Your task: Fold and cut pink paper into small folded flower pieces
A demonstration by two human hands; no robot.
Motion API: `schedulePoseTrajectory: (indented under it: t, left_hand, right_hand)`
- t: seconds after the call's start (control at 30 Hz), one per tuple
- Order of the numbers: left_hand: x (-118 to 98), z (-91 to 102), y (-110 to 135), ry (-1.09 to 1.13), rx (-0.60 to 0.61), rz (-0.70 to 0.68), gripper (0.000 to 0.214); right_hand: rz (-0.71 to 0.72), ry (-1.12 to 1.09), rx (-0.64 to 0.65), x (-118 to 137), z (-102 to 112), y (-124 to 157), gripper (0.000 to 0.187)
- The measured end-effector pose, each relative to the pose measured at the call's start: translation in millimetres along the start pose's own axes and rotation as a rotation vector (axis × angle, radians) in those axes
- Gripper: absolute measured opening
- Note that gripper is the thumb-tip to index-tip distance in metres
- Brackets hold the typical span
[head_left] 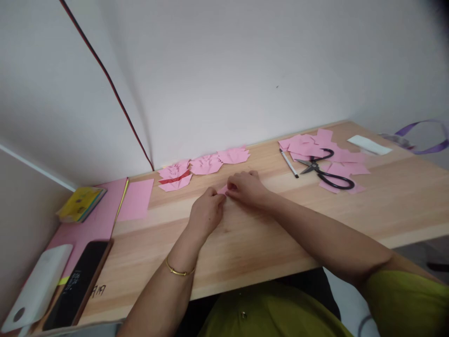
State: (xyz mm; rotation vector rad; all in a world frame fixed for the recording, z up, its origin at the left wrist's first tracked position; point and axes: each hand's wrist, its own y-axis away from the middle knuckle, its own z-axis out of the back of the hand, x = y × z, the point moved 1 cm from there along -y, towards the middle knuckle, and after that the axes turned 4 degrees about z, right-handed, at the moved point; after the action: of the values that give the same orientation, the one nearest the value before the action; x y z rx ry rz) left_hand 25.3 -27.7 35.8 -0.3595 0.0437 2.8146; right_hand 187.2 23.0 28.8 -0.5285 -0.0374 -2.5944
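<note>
While the left hand [207, 209] and right hand [246, 188] are pinching paper [222, 189], seemingly in a closed grip, uneven pulling could be tearing it.

The piece of pink paper [222, 190] is held between the left hand [207, 209] and the right hand [246, 188], and it is mostly hidden

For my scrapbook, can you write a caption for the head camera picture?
Left hand and right hand pinch pink paper; scissors lie on the table.
</note>
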Motion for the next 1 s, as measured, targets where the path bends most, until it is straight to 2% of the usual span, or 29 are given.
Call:
schedulePoseTrajectory:
  t: [0.33,0.5,0.57,0.63,0.8,1.0]
  left_hand:
    - [2,-3.0,1,-0.035,0.034,-0.019,0.032]
    - [0,-0.8,1,-0.019,0.054,0.018,0.031]
    - [-1,0.3,1,-0.014,0.064,0.028,0.031]
    - [-2,1.3,1,-0.008,0.067,0.032,0.032]
    - [-3,2.3,1,-0.006,0.094,0.039,0.032]
    - [-2,1.2,1,-0.006,0.078,0.038,0.033]
  right_hand:
    - [0.004,0.007,-0.016,-1,-2,1,0.015]
    - [-0.096,0.040,-0.040,-15,6,-6,0.012]
    - [-0.140,0.004,-0.059,-20,9,-7,0.011]
    - [-0.126,-0.055,-0.067,-19,9,-6,0.012]
    - [-0.012,-0.079,-0.012,-7,0,-2,0.013]
    - [-0.111,-0.052,0.031,-13,2,-5,0.010]
